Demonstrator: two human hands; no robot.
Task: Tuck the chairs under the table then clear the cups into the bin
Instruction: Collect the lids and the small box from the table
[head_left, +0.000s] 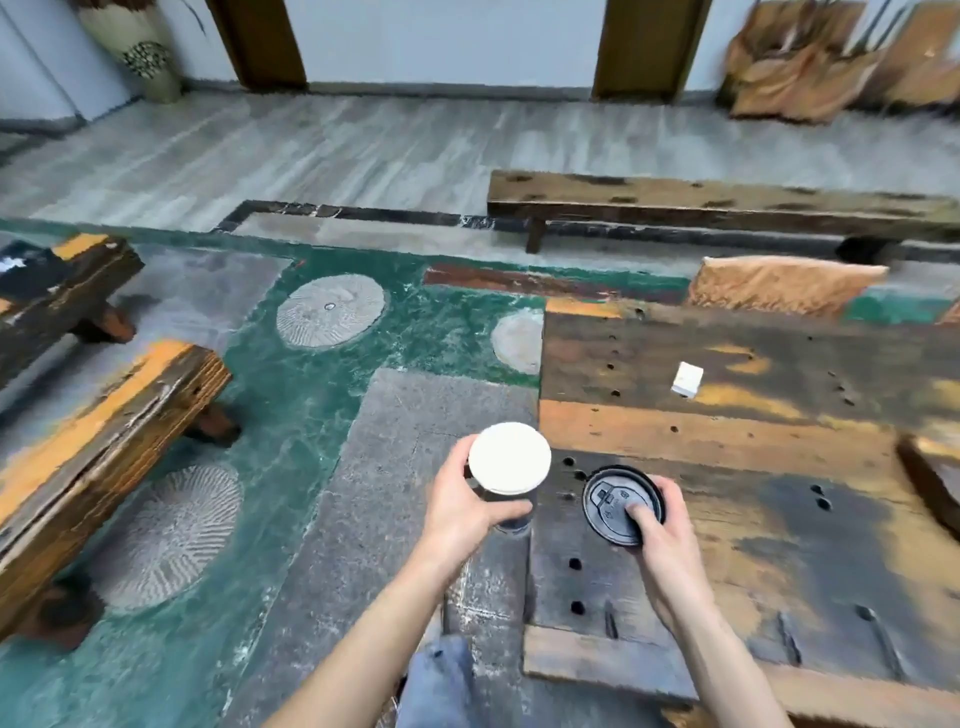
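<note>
The left hand (467, 504) has fingers clamped round a white-lidded cup (509, 457) just off the surface (727, 441); the right hand (670, 535) has fingers clamped round a black-lidded cup (610, 501), thumb on its lid.

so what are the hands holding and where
Left hand grips the white-lidded cup round its side; right hand grips the black-lidded cup at its top, thumb on the lid.

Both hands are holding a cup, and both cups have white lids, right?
Almost. Both hands hold a cup, but only the left hand has a white-lidded cup. The right hand grips a black-lidded cup. The head view shows it.
</note>
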